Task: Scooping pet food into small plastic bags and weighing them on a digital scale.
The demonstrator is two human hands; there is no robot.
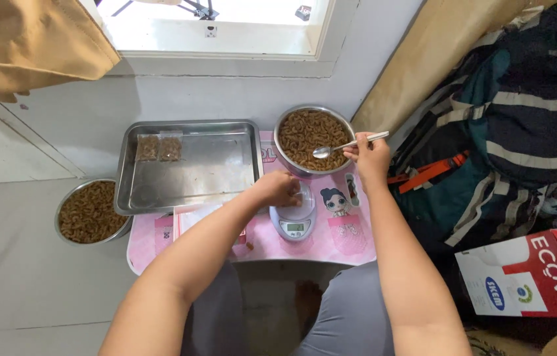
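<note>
My right hand (369, 157) grips a metal spoon (348, 146) whose bowl hangs over a steel bowl (313, 138) full of brown curled pieces. My left hand (278, 187) rests on top of a small digital kitchen scale (295, 221), fingers closed over something small that I cannot make out. Both stand on a low pink table (351, 240). A steel tray (189, 165) to the left carries two small clear bags (158, 148) of the brown pieces in its far left corner.
A second steel bowl (90, 211) of brown pieces sits on the floor at the left. A pile of dark clothing and bags (516, 125) lies at the right, with a red and white cardboard box (532, 273) below it. A window sill runs along the far wall.
</note>
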